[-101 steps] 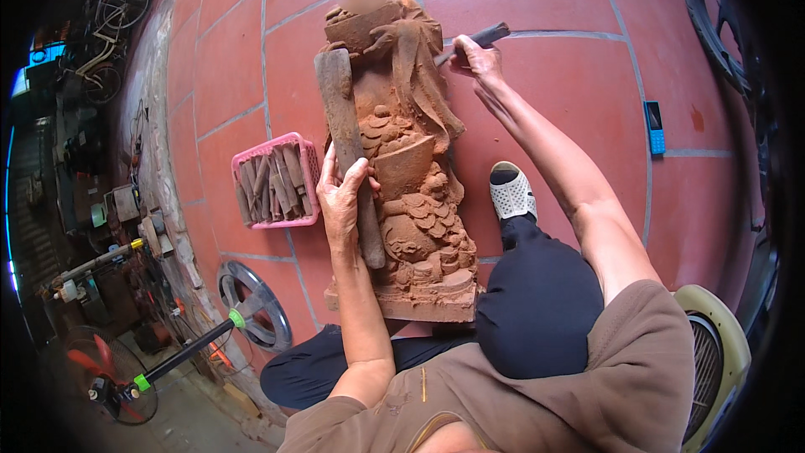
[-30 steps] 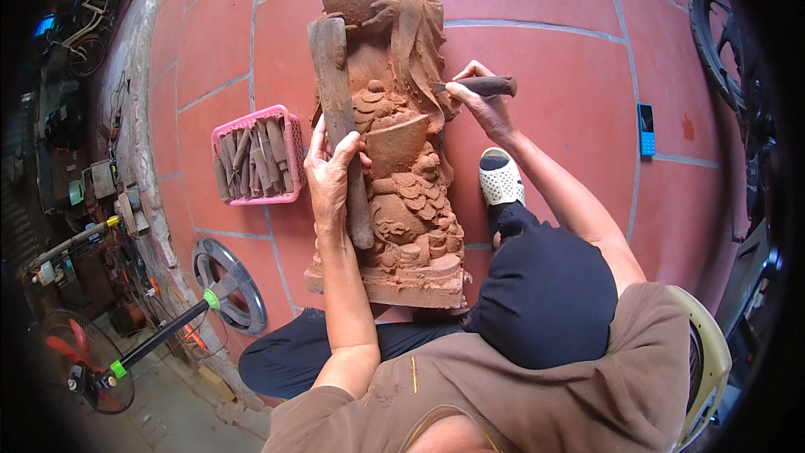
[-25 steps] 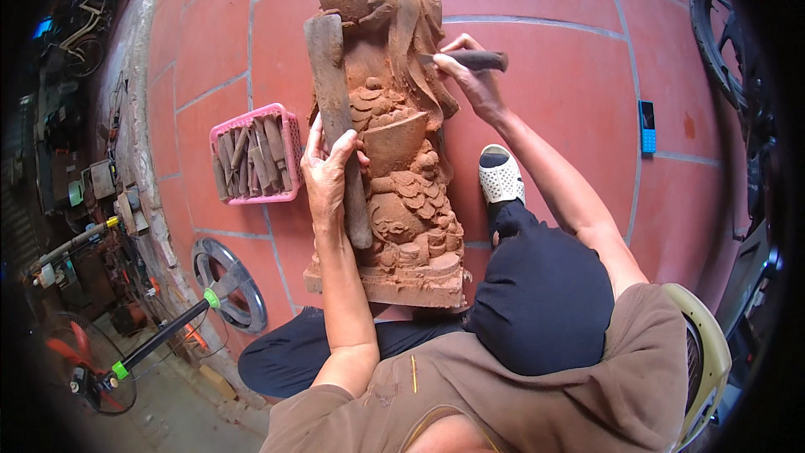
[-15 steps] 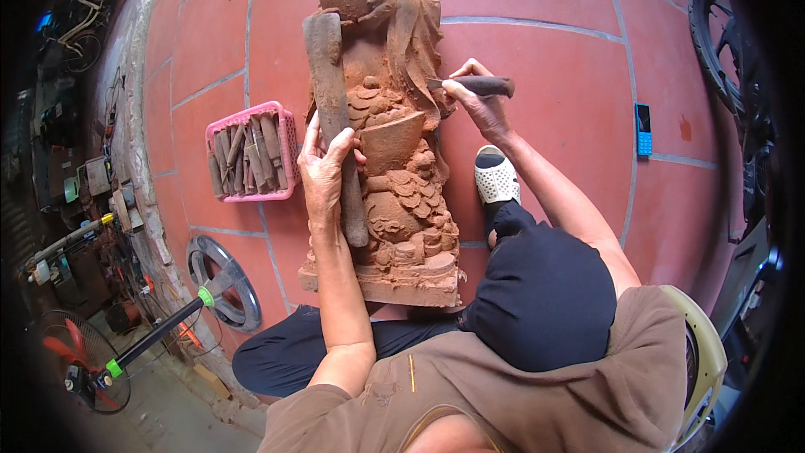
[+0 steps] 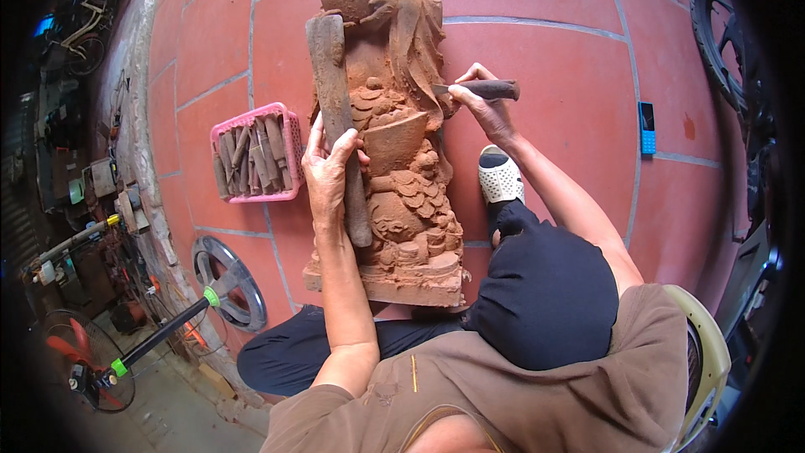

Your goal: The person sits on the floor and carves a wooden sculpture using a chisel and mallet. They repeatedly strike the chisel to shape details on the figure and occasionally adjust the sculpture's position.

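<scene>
A reddish-brown carved wooden statue (image 5: 398, 144) lies on the tiled floor before me, its base nearest me. My left hand (image 5: 327, 169) is closed around a long wooden mallet (image 5: 333, 75), which lies lengthwise along the left side of the carving. Between the fingers and thumb of my right hand (image 5: 488, 111) is a carving chisel (image 5: 495, 89) with a dark handle. Its narrow blade points left at the statue's right edge, beside the carved drapery. Whether the blade tip touches the wood I cannot tell.
A pink plastic basket (image 5: 296, 147) of several chisels stands left of the statue. Nearer me on the left is a fan's round base (image 5: 251, 306), its pole running to the fan (image 5: 80, 361). To the right lie a blue phone (image 5: 647, 130) and a black wheel (image 5: 711, 33).
The whole view has shifted slightly. My right hand keeps the chisel at the statue's edge, with a little more blade showing. My left hand holds the mallet in the same place.
</scene>
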`<action>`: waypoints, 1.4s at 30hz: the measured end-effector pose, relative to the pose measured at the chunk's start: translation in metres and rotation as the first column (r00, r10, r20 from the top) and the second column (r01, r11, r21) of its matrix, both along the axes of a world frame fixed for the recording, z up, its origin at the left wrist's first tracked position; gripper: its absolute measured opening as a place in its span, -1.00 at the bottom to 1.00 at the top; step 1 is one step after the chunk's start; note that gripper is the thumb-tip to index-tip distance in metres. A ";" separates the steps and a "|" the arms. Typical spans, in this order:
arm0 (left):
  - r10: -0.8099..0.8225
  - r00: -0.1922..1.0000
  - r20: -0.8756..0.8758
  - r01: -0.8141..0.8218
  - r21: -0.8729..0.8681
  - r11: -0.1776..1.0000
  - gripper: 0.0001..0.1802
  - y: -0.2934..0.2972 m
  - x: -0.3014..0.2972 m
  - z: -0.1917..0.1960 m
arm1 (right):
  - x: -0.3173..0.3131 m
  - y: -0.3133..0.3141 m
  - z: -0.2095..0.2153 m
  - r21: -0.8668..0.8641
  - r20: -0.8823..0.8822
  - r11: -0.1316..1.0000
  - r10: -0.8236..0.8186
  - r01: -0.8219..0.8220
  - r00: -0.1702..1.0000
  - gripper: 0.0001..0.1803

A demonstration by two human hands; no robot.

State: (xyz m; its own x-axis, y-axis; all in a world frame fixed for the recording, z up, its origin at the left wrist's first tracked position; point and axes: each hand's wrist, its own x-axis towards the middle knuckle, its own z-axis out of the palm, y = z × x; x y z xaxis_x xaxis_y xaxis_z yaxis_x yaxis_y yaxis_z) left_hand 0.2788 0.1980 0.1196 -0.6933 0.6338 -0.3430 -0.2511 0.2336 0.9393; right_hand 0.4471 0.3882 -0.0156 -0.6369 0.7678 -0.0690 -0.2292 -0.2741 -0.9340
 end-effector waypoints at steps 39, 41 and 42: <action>-0.001 1.000 0.007 0.001 0.015 1.000 -0.38 -0.002 -0.001 -0.004 | -0.051 0.039 0.024 0.813 0.016 0.572 -0.206 0.107 0.978 -0.89; 0.008 1.000 0.008 -0.008 0.011 1.000 -0.38 -0.001 0.000 -0.002 | -0.047 0.035 0.023 0.834 0.052 0.545 -0.231 0.086 0.971 -0.89; 0.007 1.000 0.012 -0.008 0.011 1.000 -0.37 -0.001 0.000 -0.002 | -0.043 0.031 0.022 0.859 0.050 0.506 -0.241 0.082 0.969 -0.89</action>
State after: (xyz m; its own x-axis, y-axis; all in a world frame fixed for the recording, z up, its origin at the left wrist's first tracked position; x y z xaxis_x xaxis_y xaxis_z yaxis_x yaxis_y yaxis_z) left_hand 0.2783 0.1973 0.1174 -0.6940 0.6323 -0.3444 -0.2638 0.2217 0.9388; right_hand 0.4044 0.4197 0.0061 -0.5384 0.5992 0.5925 -0.0278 0.6901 -0.7232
